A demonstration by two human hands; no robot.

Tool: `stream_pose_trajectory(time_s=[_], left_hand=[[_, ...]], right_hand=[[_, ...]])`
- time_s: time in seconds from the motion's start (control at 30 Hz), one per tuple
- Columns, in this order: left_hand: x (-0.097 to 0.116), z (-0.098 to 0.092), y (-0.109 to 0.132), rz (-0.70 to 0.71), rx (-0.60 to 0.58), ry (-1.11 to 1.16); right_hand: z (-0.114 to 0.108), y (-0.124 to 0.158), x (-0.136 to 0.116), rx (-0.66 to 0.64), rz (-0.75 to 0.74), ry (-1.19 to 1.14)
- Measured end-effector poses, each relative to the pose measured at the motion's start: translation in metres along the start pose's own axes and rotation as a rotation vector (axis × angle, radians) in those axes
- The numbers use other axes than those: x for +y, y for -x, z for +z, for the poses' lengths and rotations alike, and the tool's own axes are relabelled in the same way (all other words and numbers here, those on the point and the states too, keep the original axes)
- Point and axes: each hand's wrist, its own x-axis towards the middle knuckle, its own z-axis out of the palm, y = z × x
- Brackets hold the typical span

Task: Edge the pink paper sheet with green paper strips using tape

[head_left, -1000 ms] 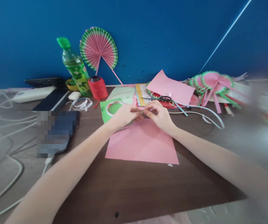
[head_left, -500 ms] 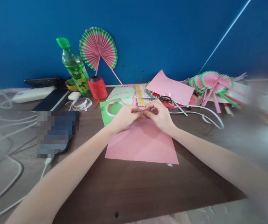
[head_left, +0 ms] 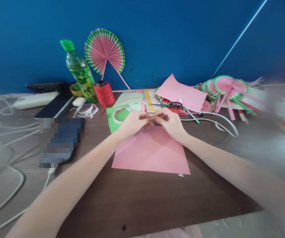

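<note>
Above the far edge of a pink paper sheet [head_left: 152,152], my left hand [head_left: 138,122] and my right hand [head_left: 168,120] meet with fingertips pinched together. Between them shows a tiny greenish piece [head_left: 152,118], too small to identify. Both hands are closed on it, and the fingers hide most of it. Just left of my left hand, a roll of tape [head_left: 115,117] lies on a green paper sheet [head_left: 110,120]. Black-handled scissors [head_left: 175,104] rest beyond my right hand, beside another pink sheet [head_left: 179,91].
A pleated paper fan [head_left: 105,49] leans on the blue wall, near a green bottle [head_left: 80,72] and a red spool-like object [head_left: 104,94]. More folded fans [head_left: 228,86] lie at the back right. A phone [head_left: 63,142] and white cables occupy the left side.
My fingers have shifted very slightly, and the greenish piece between the fingertips shows more clearly. The paper and other objects have stayed put.
</note>
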Motion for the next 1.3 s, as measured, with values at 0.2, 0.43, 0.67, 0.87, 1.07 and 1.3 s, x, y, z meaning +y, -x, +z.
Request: stream_pose_trajectory(time_s=[0.2,0.43,0.67,0.87,1.07,1.3], left_hand=[[-0.003,0.002,0.000,0.084,0.013,-0.082],[-0.007,0.007,-0.002,0.131,0.079,-0.127],[-0.007,0.010,0.000,0.130,0.153,-0.192],[-0.015,0.011,-0.002,0.072,0.188,-0.188],[-0.015,0.014,-0.001,0.109,0.206,-0.178],[-0.014,0.018,0.000,0.151,0.184,-0.138]], right_hand=[[0.001,0.002,-0.005,0.023,-0.030,0.057],[0.002,0.004,-0.007,0.013,-0.084,0.077],[0.004,0.005,-0.004,0.007,-0.116,0.112],[0.002,0.003,-0.003,0.096,-0.158,0.157],[0.003,0.007,-0.003,0.047,-0.311,0.227],[0.003,0.007,0.001,0.050,-0.319,0.296]])
